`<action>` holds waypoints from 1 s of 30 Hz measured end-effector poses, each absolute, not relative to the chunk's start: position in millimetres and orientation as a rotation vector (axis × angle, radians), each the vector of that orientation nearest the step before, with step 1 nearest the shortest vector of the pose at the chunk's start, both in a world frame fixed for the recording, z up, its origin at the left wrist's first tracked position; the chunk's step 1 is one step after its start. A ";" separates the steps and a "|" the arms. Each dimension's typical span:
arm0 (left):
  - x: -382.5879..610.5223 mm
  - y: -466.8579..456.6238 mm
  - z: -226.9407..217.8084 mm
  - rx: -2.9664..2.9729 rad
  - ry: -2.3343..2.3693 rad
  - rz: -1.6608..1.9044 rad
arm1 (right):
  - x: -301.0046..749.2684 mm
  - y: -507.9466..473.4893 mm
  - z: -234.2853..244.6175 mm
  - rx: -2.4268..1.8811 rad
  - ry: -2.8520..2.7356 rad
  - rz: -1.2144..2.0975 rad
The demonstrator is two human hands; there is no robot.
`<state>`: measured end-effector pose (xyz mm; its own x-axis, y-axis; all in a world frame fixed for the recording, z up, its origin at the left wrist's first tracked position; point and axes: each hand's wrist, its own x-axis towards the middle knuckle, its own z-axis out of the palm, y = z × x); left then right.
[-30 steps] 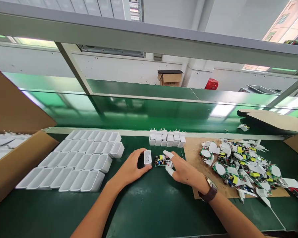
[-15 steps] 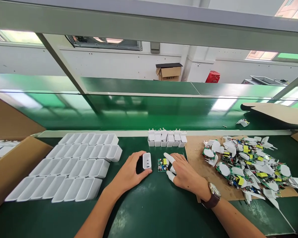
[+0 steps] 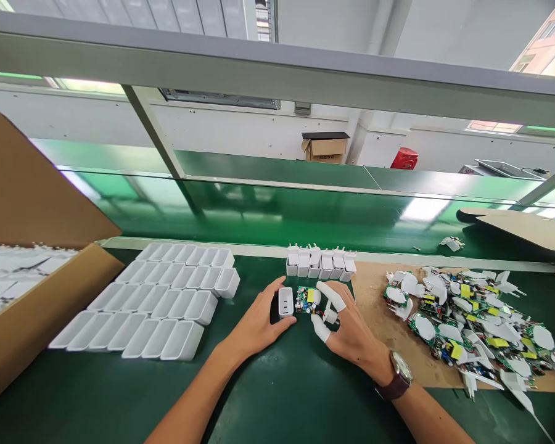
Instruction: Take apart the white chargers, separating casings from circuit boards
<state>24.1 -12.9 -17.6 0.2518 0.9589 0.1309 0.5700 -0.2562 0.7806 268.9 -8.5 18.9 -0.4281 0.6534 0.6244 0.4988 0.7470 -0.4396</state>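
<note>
My left hand [image 3: 261, 317] is closed around a white charger housing [image 3: 285, 301], thumb and fingers at its near and far ends. The face with several port slots is turned up. Just right of it is a small green circuit board [image 3: 304, 300] with a yellow block on it, its left edge very close to the housing. My right hand [image 3: 351, 324] pinches the board's right end between thumb and finger, both in white finger cots. A white plug piece [image 3: 329, 314] shows under that hand's fingers. The right wrist wears a watch.
Rows of open white housings [image 3: 157, 296] stand at left, beside a cardboard box [image 3: 50, 302] of white parts. Several filled housings [image 3: 320, 264] line the back edge. Circuit boards with white pieces [image 3: 467, 327] are heaped on a cardboard sheet [image 3: 374, 308] at right.
My right hand has closed on the circuit board and brought its left edge nearer the housing. The left hand keeps its hold. The camera view has shifted, so the scene sits differently in the picture.
</note>
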 end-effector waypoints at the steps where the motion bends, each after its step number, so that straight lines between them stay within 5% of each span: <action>1: 25.3 -12.9 -19.6 1.933 1.364 0.875 | 268.8 -9.6 19.3 -0.847 -2.110 0.228; 10: 36.0 -15.1 -14.8 2.201 1.246 1.110 | 270.2 -16.1 16.9 -0.805 -2.207 0.061; 30: 37.1 -15.8 -19.2 2.309 1.270 1.011 | 264.6 -21.8 27.3 -0.869 -2.247 0.029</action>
